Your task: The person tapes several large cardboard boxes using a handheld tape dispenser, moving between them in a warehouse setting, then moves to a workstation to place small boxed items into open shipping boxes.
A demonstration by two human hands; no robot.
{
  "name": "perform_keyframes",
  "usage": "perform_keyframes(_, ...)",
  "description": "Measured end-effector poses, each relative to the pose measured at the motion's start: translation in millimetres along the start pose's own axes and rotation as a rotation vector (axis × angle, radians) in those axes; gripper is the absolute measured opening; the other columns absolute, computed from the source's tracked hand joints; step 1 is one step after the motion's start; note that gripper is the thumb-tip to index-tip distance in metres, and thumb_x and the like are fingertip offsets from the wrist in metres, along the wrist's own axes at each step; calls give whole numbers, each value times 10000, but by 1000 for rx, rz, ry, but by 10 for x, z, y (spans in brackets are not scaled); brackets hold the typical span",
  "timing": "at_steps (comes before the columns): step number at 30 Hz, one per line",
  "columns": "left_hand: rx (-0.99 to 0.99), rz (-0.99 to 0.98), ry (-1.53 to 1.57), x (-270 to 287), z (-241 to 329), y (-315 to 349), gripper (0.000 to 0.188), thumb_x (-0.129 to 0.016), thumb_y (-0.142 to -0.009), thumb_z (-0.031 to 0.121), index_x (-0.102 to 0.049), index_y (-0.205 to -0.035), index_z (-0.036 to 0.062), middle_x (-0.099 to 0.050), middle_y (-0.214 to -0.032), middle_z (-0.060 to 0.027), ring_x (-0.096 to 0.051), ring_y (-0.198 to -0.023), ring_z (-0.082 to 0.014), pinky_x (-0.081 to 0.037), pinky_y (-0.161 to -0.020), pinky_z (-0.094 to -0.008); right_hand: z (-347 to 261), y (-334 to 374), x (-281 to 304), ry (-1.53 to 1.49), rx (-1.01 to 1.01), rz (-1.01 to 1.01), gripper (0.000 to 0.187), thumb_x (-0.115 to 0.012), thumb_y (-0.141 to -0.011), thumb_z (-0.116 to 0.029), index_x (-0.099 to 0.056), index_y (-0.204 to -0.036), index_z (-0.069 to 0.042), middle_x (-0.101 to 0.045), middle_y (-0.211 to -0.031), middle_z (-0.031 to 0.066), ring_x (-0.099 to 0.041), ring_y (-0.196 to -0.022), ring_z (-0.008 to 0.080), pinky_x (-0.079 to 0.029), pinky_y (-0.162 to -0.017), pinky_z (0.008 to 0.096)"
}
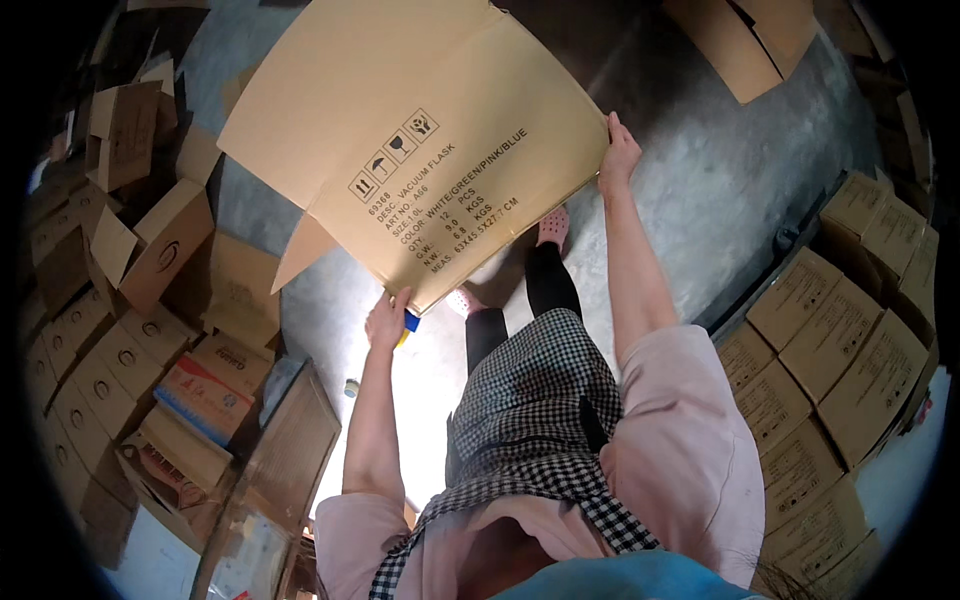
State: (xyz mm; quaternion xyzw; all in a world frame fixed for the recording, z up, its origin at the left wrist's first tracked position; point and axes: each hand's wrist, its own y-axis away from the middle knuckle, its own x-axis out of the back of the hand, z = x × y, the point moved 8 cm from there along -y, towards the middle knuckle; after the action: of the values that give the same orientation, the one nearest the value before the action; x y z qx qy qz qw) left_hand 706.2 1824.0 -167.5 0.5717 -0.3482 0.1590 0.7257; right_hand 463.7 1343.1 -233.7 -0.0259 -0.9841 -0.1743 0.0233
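A large brown cardboard box [480, 110], with black printed text and handling symbols on its side, is held out in front of me. One flap [305, 250] juts out at its left. My left hand [385, 320] is closed on the box's near lower corner, thumb on top. On the right edge, my right hand [620, 155] is closed with its fingers pinching the cardboard. A small blue and yellow object [410, 324] shows just beside my left hand; what it is, and whether that hand holds it, I cannot make out. The underside of the box is hidden.
Stacked closed cartons [840, 340] stand at the right. Open cartons [165, 245] and more stacks crowd the left, beside a wooden table [290, 440]. Another cardboard piece [735, 45] lies at the far right. A small roll-like item [352, 387] sits on the grey floor [660, 240].
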Motion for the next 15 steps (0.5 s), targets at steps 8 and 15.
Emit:
perform_keyframes(8, -266, -64, 131, -7, 286, 164, 526, -514, -906, 557, -701, -1009, 76, -692, -845, -180, -653, -845, -383, -499, -741, -440, -2611, 903, 343, 255, 408, 51, 282, -652, -905, -266, -694, -927, 12, -692, -873, 102, -622, -867, 222, -472, -820, 329)
perform_keyframes(15, -263, -110, 248, -579, 113, 266, 429, -637, -884, 451, -697, -1131, 104, -708, -993, -178, -684, -976, -278, -514, -830, -364, -2924, 3579, -129, 569, 997, -375, 622, -684, -849, -248, -462, -1377, -4, -409, -1448, 227, -327, -1394, 383, -107, -1147, 597)
